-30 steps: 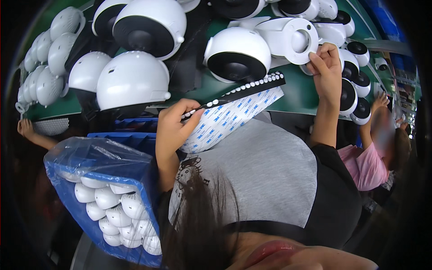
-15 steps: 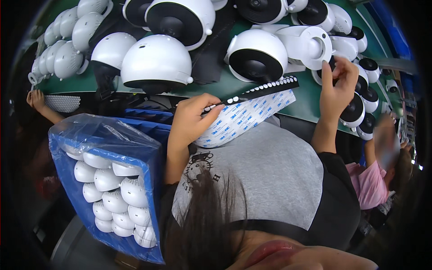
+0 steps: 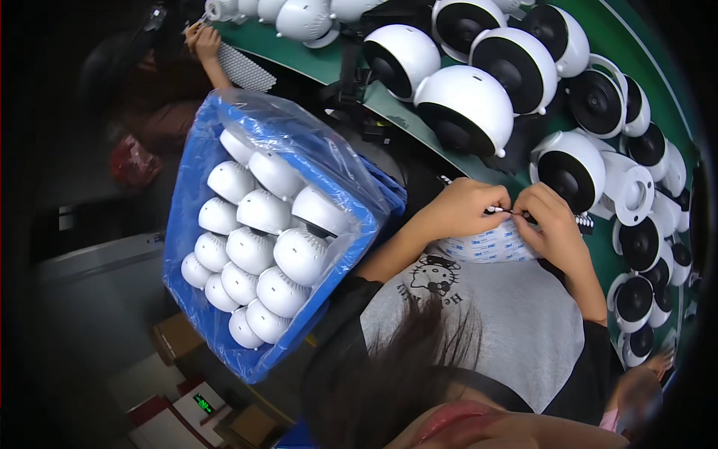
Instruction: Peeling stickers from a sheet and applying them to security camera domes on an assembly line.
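Closest to the camera, bottom middle of the frame, is dark hair over a grey printed shirt [image 3: 486, 329]. Just above that, right of centre, the left hand [image 3: 460, 209] and right hand [image 3: 550, 224] meet fingertip to fingertip, both pinched tight on a small white piece between them. Right under the hands lies a sheet of white adhesive pads [image 3: 486, 245], resting against the shirt at the tabletop edge. Left of centre sits a blue bin [image 3: 191, 187] lined with clear plastic and packed with white dome shells [image 3: 258, 251]. Further out, the green tabletop [image 3: 351, 75] curves across the upper right, crowded with white dome cameras [image 3: 464, 105] with black faces. Upper left, another person's hand [image 3: 202, 41] works near a dotted grey sheet [image 3: 247, 71].
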Tool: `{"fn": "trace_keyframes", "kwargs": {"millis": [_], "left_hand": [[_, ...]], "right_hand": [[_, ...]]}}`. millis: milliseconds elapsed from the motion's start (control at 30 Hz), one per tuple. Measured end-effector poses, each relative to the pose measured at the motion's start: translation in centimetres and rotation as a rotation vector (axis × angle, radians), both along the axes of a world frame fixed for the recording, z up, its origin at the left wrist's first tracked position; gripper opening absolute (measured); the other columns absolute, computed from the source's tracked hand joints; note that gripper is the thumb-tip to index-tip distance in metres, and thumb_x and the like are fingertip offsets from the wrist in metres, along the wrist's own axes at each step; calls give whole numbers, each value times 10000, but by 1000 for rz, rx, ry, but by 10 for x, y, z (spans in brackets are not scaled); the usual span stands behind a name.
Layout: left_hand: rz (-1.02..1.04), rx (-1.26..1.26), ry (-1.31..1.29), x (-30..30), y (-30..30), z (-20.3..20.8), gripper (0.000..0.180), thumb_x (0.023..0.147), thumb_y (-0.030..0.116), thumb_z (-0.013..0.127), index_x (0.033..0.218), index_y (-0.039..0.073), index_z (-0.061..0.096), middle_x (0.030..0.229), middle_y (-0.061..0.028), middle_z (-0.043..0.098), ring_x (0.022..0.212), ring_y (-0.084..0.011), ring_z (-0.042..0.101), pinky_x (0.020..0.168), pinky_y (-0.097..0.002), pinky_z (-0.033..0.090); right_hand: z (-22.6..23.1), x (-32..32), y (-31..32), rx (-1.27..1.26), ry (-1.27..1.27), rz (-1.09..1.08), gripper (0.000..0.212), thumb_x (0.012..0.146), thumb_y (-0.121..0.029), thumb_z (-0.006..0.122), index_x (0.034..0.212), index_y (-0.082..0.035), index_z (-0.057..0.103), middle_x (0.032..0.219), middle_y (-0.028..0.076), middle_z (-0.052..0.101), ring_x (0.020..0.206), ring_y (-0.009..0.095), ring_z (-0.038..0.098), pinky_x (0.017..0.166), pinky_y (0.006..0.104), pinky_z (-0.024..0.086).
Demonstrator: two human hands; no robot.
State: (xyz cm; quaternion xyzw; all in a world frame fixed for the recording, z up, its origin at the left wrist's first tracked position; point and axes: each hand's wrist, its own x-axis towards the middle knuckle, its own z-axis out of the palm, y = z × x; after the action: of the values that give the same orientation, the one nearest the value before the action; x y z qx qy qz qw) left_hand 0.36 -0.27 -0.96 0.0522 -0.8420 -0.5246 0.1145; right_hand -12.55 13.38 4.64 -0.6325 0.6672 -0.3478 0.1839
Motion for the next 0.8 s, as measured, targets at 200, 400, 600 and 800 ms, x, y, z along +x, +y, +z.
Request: {"fn": "trace_keyframes", "kwargs": {"millis": [200,400,600,800], "left_hand": [[-27,48,83,0,1,0,166,682,129,628,814,33,598,737,-108,631,658,-250,629,576,-299,475],[6,50,53,2,-2,-1,161,682,104,639,821,30,604,730,-111,632,650,-226,632,577,-286,472],[19,68,61,1,-2,1,148,695,93,642,821,27,602,720,-107,631,641,-218,631,572,-277,470],[17,34,43,2,-2,1,147,710,117,640,823,36,593,755,-113,635,679,-254,630,604,-300,482]], "right_hand": [[4,2,0,-12,124,-7,200,596,17,632,727,-10,483,787,105,491,737,291,513,662,358,429],[18,-11,21,-110,-42,3,200,579,29,627,737,-23,516,861,105,533,802,256,529,707,316,430],[37,-75,64,-274,270,-510,92,692,-32,577,757,-42,513,1138,162,522,1100,282,462,957,383,301],[31,-118,85,-232,233,-641,32,810,-70,552,820,-43,536,1205,146,527,1134,256,469,967,334,325]]}}
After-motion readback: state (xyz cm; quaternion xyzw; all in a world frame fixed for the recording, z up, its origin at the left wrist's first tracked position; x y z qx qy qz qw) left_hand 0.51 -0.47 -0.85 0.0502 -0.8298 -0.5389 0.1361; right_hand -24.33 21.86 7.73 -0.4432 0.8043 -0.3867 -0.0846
